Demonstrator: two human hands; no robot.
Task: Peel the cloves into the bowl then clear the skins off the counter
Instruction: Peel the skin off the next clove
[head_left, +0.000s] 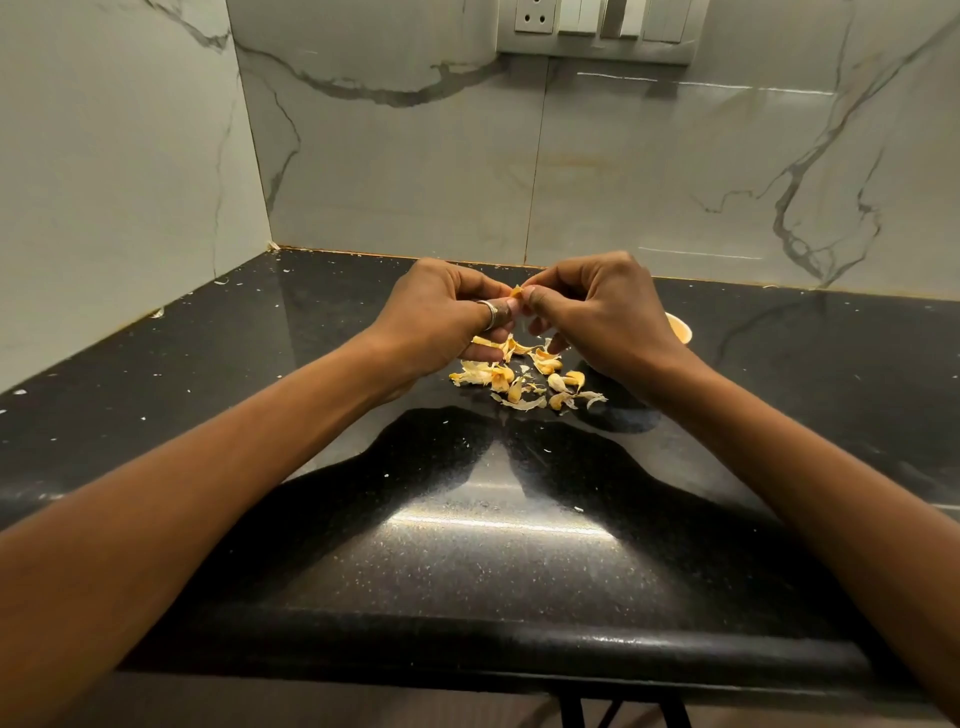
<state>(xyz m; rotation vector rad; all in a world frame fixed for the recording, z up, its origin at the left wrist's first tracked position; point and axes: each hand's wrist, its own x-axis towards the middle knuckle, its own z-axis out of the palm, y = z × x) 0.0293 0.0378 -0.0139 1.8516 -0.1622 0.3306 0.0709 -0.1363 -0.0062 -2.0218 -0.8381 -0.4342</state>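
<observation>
Peeling is in hand: the left hand (441, 317) and right hand (602, 312) both pinch one clove (516, 292) at the fingertips, above the pile of skins and cloves (519, 376) on the counter (467, 545). The next move likely calls for stripping the skin and dropping the clove into the bowl (680, 328), just behind the right hand; its contents are hidden.

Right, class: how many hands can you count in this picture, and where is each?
2. The left hand and the right hand meet above the skins on the counter, both pinching one clove.
</observation>
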